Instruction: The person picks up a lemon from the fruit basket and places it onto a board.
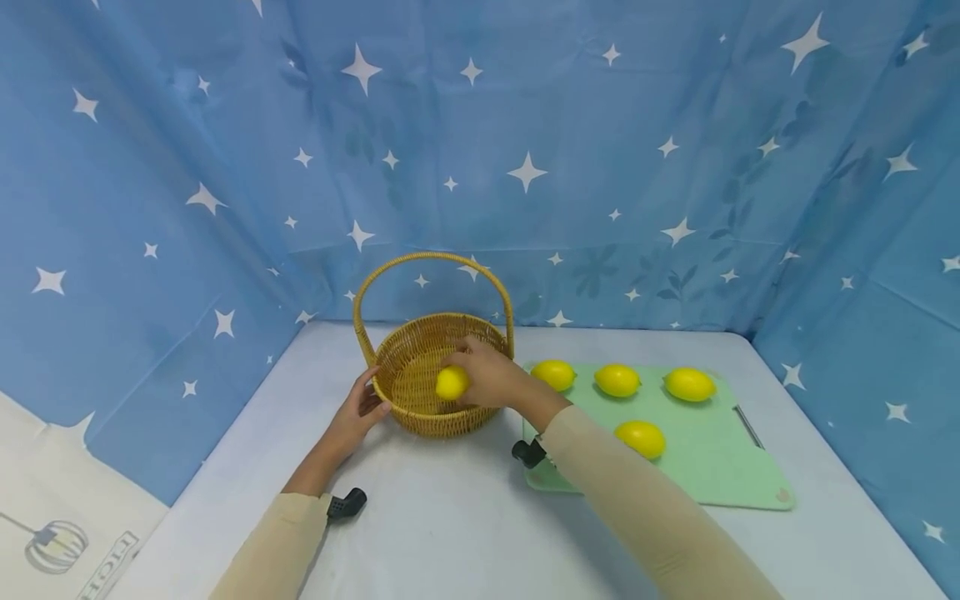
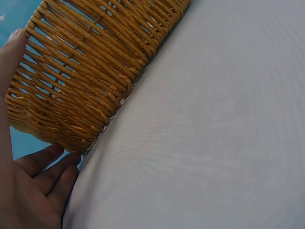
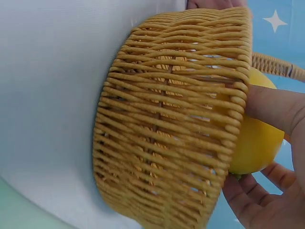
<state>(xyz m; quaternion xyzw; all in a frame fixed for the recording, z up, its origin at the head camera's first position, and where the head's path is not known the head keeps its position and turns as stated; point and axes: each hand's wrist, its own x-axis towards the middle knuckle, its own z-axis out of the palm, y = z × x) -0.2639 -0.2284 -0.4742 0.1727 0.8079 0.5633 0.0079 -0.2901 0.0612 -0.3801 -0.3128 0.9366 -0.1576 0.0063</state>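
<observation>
My right hand (image 1: 487, 375) holds a yellow lemon (image 1: 452, 383) over the wicker basket (image 1: 442, 425). In the right wrist view the lemon (image 3: 259, 138) overlaps the rim, with the thumb on one side and fingers (image 3: 255, 191) on the other. The basket has a tall arched handle (image 1: 431, 255), and the woven bottom shows inside. My left hand (image 1: 356, 421) rests spread against the basket's left side. In the left wrist view its thumb lies near the rim and its fingertips (image 2: 69, 160) touch the wicker (image 2: 90, 62) low down.
Right of the basket, a light green cutting board (image 1: 720, 467) bears several lemons, one of them (image 1: 640, 438) nearest my right sleeve. A thin metallic strip (image 1: 748, 427) lies along its right side. A blue star-patterned curtain (image 1: 480, 167) stands behind the white table (image 1: 442, 533).
</observation>
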